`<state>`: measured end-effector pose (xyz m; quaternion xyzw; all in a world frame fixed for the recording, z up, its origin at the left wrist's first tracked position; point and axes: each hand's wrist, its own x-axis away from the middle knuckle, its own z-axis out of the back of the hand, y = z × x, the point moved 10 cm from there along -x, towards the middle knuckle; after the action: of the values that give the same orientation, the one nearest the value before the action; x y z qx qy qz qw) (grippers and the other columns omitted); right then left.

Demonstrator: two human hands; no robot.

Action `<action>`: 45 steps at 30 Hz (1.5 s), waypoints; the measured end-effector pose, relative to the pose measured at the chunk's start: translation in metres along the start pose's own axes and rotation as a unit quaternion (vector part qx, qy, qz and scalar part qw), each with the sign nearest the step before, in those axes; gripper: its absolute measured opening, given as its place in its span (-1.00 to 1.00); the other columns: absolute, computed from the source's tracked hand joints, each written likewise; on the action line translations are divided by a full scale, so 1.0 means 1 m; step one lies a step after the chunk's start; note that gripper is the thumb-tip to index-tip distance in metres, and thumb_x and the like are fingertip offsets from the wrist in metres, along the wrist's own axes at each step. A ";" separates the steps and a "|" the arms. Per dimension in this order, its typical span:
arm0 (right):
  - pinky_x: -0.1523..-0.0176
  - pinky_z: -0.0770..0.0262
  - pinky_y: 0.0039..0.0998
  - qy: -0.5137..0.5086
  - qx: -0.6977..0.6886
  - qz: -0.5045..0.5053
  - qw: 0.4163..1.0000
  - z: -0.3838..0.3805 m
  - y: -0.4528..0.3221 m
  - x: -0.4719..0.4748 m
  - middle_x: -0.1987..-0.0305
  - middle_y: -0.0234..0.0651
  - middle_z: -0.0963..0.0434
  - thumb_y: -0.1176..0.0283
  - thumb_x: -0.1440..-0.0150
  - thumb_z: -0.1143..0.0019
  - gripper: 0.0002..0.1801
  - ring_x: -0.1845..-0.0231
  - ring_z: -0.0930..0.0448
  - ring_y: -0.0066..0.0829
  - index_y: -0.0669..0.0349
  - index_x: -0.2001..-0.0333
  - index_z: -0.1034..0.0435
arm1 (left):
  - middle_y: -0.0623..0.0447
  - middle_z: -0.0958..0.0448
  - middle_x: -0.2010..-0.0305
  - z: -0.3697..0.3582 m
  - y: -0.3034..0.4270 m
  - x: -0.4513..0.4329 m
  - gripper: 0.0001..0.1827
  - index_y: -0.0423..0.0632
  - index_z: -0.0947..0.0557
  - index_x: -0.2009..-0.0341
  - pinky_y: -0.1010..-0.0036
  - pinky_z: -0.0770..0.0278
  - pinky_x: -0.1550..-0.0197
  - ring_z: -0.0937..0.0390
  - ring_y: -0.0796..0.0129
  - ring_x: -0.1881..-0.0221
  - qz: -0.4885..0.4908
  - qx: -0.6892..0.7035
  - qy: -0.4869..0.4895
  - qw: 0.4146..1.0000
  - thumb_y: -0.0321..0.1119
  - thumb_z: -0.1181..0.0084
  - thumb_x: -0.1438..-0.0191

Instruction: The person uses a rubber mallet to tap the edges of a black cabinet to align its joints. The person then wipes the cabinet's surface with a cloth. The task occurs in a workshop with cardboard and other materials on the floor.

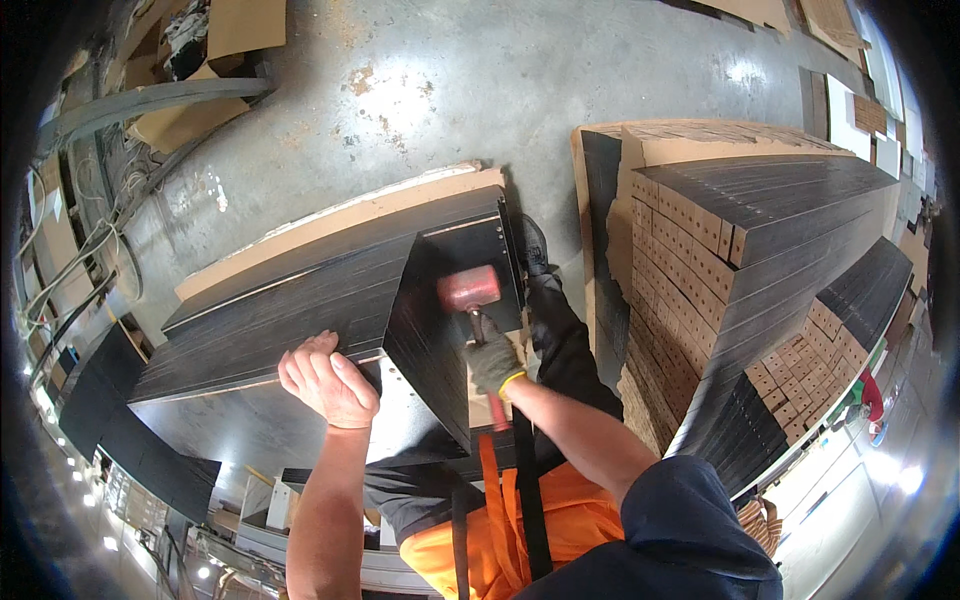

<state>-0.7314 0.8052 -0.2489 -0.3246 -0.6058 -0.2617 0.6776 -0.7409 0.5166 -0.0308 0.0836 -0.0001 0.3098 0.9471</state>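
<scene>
My right hand (pixel 491 356), in a grey-green work glove with a yellow cuff, grips the handle of a red mallet (pixel 470 289). The mallet's head, slightly blurred, is over the inside of a black wood-grain cabinet carcass near its end panel (pixel 512 259). My bare left hand (pixel 328 379) is curled over the near edge of the carcass's long black panel (pixel 292 322), close to the corner with a black cross panel (pixel 431 352). Its fingers lie on top of the panel. Small holes show along the cross panel and the end panel.
Cardboard (pixel 345 217) lies under the carcass's far side. To the right stands a tall stack of black boards (pixel 675 247) with drilled ends, with a smaller stack (pixel 814 360) beyond. My shoe (pixel 534 244) is between carcass and stack. Cables (pixel 97 247) and cardboard boxes (pixel 244 30) sit left on the concrete floor (pixel 480 82).
</scene>
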 end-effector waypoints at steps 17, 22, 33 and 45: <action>0.16 -0.62 -0.13 0.116 0.119 0.219 0.961 0.005 -0.009 0.064 0.23 0.04 -0.65 0.41 -0.09 -0.13 -0.14 0.29 -0.70 -0.01 0.08 -0.48 -0.07 | -0.04 -0.55 0.08 0.000 0.007 -0.006 -0.68 -0.13 -0.56 0.11 0.10 -0.11 -0.31 -0.45 0.09 -0.03 -0.005 0.012 0.001 1.000 -0.29 0.23 -0.24; 0.17 -0.62 -0.17 0.025 0.112 0.194 0.974 0.016 -0.056 0.088 0.25 0.00 -0.65 0.40 -0.10 -0.14 -0.12 0.35 -0.69 -0.07 0.06 -0.50 -0.03 | -0.03 -0.55 0.09 0.001 0.004 -0.003 -0.69 -0.13 -0.57 0.13 0.10 -0.11 -0.31 -0.46 0.11 -0.03 0.003 0.009 0.001 1.000 -0.28 0.22 -0.24; 0.28 -0.58 -0.13 0.076 0.123 0.195 0.970 0.016 -0.038 0.086 0.44 0.05 -0.58 0.42 -0.07 -0.17 -0.11 0.47 -0.64 0.00 0.09 -0.49 -0.06 | -0.01 -0.57 0.12 0.001 0.005 -0.007 -0.74 -0.10 -0.59 0.20 0.05 -0.13 -0.31 -0.48 0.12 -0.02 0.011 0.028 0.015 0.999 -0.30 0.14 -0.17; 0.23 -0.57 -0.36 0.075 0.119 0.267 0.953 0.013 -0.083 0.134 0.33 -0.19 -0.58 0.54 -0.08 -0.20 -0.12 0.38 -0.62 -0.44 0.03 -0.49 -0.10 | 0.00 -0.57 0.12 0.002 0.005 -0.005 -0.74 -0.09 -0.59 0.19 0.03 -0.13 -0.30 -0.47 0.13 -0.01 0.013 0.028 0.010 0.999 -0.30 0.13 -0.18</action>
<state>-0.7850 0.7658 -0.1047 -0.3707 -0.4708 -0.0206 0.8003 -0.7479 0.5167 -0.0284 0.1074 0.0168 0.3228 0.9402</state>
